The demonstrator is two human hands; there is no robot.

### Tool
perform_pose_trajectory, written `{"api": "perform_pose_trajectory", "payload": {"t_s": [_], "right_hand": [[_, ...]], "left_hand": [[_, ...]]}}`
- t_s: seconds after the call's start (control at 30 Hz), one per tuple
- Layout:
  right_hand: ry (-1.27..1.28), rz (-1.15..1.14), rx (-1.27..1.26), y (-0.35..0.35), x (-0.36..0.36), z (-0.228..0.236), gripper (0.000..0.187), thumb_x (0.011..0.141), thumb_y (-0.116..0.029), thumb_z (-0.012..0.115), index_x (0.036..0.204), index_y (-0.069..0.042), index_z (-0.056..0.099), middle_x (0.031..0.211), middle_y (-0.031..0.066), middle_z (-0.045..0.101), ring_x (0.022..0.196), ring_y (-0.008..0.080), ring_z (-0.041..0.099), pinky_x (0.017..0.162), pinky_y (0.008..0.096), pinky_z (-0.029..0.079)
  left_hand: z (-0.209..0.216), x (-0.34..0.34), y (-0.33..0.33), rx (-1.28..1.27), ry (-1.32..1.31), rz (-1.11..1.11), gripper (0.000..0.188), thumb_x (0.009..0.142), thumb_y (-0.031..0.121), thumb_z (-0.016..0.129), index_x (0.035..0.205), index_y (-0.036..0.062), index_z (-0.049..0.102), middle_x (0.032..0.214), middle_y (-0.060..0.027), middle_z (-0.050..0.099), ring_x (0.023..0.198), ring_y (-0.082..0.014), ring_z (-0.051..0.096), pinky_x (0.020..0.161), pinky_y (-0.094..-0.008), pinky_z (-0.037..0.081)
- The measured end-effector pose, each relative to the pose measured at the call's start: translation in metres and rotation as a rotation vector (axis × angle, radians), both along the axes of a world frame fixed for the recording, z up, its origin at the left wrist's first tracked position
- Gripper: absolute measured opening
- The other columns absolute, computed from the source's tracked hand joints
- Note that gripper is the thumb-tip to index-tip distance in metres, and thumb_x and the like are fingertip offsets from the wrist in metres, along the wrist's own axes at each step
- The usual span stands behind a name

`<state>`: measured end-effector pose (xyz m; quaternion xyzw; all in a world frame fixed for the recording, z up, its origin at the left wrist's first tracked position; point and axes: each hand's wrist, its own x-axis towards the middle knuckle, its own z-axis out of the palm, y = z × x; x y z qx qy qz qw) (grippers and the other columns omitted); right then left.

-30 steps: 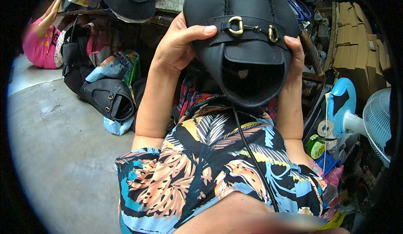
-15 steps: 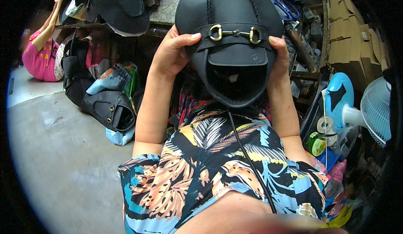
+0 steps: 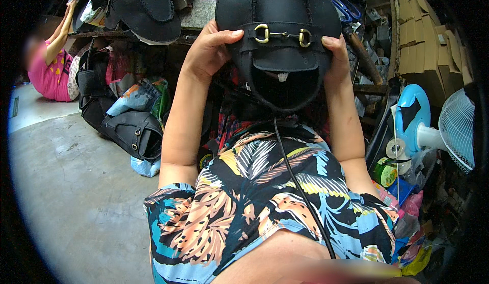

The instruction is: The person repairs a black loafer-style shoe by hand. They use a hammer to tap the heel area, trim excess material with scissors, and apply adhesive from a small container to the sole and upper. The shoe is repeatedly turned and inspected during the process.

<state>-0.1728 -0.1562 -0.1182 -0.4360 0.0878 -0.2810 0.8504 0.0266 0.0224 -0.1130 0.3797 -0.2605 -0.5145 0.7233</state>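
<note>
A black leather loafer upper (image 3: 279, 11) is held up in front of my chest, its broad toe end at the top and its opening facing me. Across its strap runs a brass horsebit buckle (image 3: 283, 36). My left hand (image 3: 209, 49) grips the left side, thumb on the strap's end. On the opposite side my right hand (image 3: 336, 57) clasps it, thumb beside the buckle; most fingers of both hands are hidden behind the leather. Something small and whitish shows inside the opening.
More black uppers (image 3: 140, 133) lie in a pile at left, beside blue plastic bags (image 3: 135, 98). Others hang from a ledge above. A person in pink (image 3: 53, 75) sits far left. Cardboard pieces (image 3: 425, 39) and a blue-white fan (image 3: 456, 131) stand at right.
The loafer upper has tilted and its opening has risen a little, so more of the inside shows, including the whitish bit. Both hands keep their hold. The person at left has shifted slightly.
</note>
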Motion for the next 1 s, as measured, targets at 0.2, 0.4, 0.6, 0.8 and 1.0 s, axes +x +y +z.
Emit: {"api": "perform_pose_trajectory", "payload": {"t_s": [0.2, 0.4, 0.6, 0.8, 1.0], "right_hand": [[0.002, -0.011, 0.013, -0.007, 0.000, -0.007, 0.057, 0.073, -0.009, 0.062, 0.128, 0.000, 0.051, 0.110, 0.0105, 0.065, 0.092, 0.0199, 0.067, 0.083, 0.0334, 0.057], [0.012, 0.009, 0.030, -0.005, -0.001, -0.003, 0.056, 0.074, -0.011, 0.063, 0.127, 0.001, 0.051, 0.112, 0.0111, 0.064, 0.094, 0.0200, 0.066, 0.082, 0.0335, 0.057], [-0.054, 0.001, 0.048, -0.002, 0.000, 0.001, 0.061, 0.074, -0.011, 0.068, 0.130, 0.001, 0.048, 0.114, 0.0121, 0.063, 0.097, 0.0207, 0.066, 0.085, 0.0352, 0.056], [-0.071, 0.011, 0.051, -0.002, 0.001, -0.003, 0.063, 0.073, -0.012, 0.072, 0.129, 0.002, 0.048, 0.115, 0.0123, 0.063, 0.098, 0.0209, 0.066, 0.086, 0.0358, 0.056], [-0.002, 0.012, -0.058, -0.009, -0.002, 0.001, 0.065, 0.071, -0.016, 0.078, 0.127, 0.003, 0.050, 0.114, 0.0134, 0.063, 0.097, 0.0194, 0.065, 0.086, 0.0327, 0.055]], "left_hand": [[-0.015, 0.011, -0.010, -0.017, -0.014, -0.025, 0.051, 0.076, 0.010, 0.070, 0.123, -0.0015, 0.055, 0.113, -0.0121, 0.067, 0.101, -0.0224, 0.066, 0.093, -0.0363, 0.051], [-0.009, 0.004, -0.016, -0.039, 0.076, 0.000, 0.047, 0.073, 0.001, 0.068, 0.118, -0.0032, 0.054, 0.108, -0.0117, 0.066, 0.098, -0.0214, 0.066, 0.092, -0.0331, 0.051], [-0.014, 0.004, -0.022, -0.026, 0.093, 0.051, 0.049, 0.073, -0.002, 0.064, 0.120, -0.0035, 0.052, 0.110, -0.0136, 0.066, 0.099, -0.0230, 0.066, 0.093, -0.0351, 0.052], [-0.021, 0.008, -0.020, -0.024, 0.102, 0.036, 0.052, 0.072, -0.001, 0.065, 0.122, -0.0030, 0.051, 0.109, -0.0138, 0.066, 0.099, -0.0227, 0.066, 0.093, -0.0351, 0.052], [-0.014, 0.003, -0.017, -0.001, 0.083, 0.083, 0.053, 0.072, 0.000, 0.065, 0.123, -0.0028, 0.051, 0.110, -0.0133, 0.065, 0.100, -0.0225, 0.066, 0.094, -0.0351, 0.051]]}}
